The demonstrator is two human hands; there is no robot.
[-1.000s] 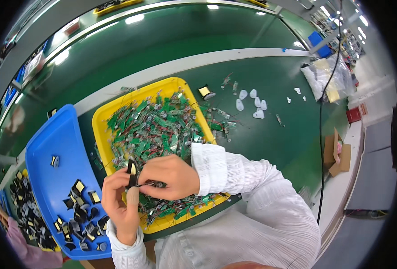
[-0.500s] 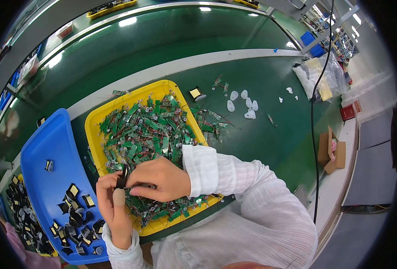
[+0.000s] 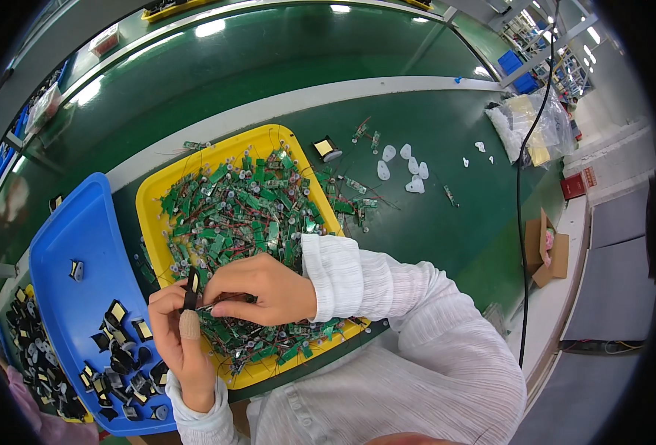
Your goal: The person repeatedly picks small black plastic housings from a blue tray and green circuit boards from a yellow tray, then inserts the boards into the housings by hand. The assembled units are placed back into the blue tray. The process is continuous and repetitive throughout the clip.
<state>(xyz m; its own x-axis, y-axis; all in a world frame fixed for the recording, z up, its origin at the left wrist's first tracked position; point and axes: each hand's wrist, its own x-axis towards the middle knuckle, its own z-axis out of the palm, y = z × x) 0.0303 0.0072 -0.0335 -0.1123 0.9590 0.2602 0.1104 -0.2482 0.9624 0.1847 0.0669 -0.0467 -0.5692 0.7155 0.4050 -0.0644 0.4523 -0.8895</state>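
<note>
My left hand [image 3: 176, 334], with a beige cover on its thumb, pinches a black plastic part [image 3: 191, 288] that shows a pale yellow face. Close against it, my right hand [image 3: 263, 288] has its thumb and fingers pressed together on what looks like a small circuit board, mostly hidden by the fingers. Both hands are over the near left part of a yellow tray [image 3: 147, 222]. Heaped in that tray are many green circuit boards [image 3: 257, 200] with thin red and black wires.
Left of the yellow tray, a blue tray [image 3: 68, 222] carries several black parts [image 3: 124, 356]. White teardrop-shaped pieces [image 3: 383, 170], loose boards and one black part [image 3: 326, 149] lie on the green table. A black cable [image 3: 521, 237] hangs at the right; beyond it is a cardboard box [image 3: 558, 256].
The black part in my left hand has tilted, and its pale yellow face now shows. Both hands have shifted slightly left in the picture, and the right fingertips sit a little lower against the part.
</note>
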